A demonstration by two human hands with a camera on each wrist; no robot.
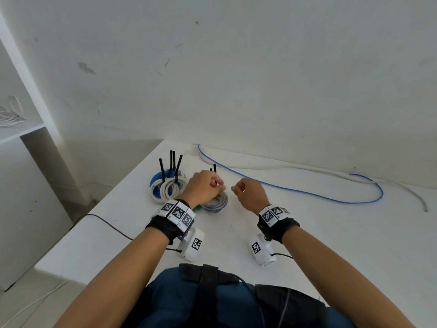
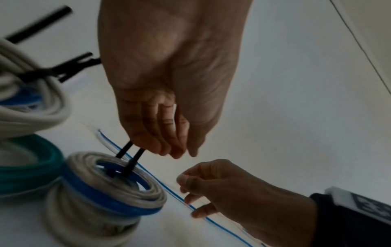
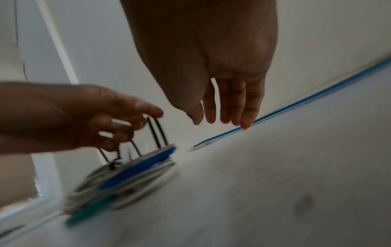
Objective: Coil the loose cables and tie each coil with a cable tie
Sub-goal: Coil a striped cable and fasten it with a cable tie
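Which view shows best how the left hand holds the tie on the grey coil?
The left wrist view: the left hand pinches the black tie rising from the grey coil. The head view hides the pinch behind the hand. The right wrist view shows it, but blurred.

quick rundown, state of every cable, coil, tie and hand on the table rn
left hand: pinching black cable tie
right hand: loosely curled, holding nothing
grey-blue coil: wound, tie looped through
tied coils: bundled, tie tails upright
blue cable: loose, uncoiled
white cable: loose, uncoiled
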